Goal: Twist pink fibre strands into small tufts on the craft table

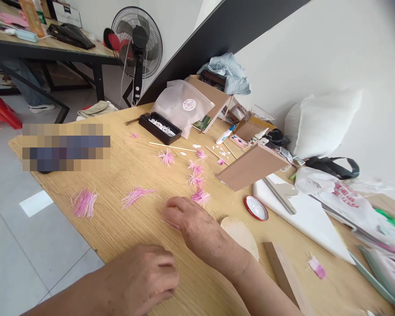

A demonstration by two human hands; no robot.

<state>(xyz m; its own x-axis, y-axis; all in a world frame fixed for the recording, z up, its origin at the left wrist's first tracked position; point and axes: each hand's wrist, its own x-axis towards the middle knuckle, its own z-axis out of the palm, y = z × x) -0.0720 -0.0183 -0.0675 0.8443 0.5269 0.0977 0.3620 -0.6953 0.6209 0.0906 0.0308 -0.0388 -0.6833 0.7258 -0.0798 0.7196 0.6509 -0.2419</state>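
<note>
Left of the round disc point(239, 235), the right hand point(192, 221) curls over pink strands point(170, 224), best handled lightly; its grip is unclear. The left hand point(148, 273) looks half-closed, contents hidden.

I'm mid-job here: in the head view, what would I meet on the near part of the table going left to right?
Thick pink fibre bundle → thinner pink bunch → right hand → red-rimmed lid → small pink-and-white piece.
</note>
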